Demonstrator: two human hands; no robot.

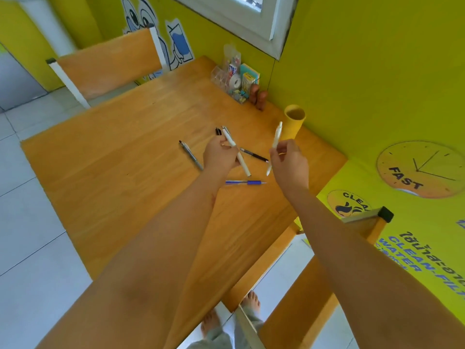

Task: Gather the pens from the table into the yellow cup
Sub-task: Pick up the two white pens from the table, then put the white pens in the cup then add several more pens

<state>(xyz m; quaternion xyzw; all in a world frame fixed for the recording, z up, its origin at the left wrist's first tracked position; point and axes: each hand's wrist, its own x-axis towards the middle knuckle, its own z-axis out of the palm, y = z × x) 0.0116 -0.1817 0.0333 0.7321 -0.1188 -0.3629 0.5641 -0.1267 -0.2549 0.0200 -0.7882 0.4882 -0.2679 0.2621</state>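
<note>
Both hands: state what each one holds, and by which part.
Left hand grips a white pen around mid-barrel. Right hand pinches another white pen at mid-length, its upper end near the yellow cup.

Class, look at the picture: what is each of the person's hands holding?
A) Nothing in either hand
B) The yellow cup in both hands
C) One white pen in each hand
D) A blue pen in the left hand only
C: the left hand grips one white pen, the right hand another.

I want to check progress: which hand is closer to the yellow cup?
Right. The right hand, holding a white pen, is just below the yellow cup; the left hand is further left.
</note>
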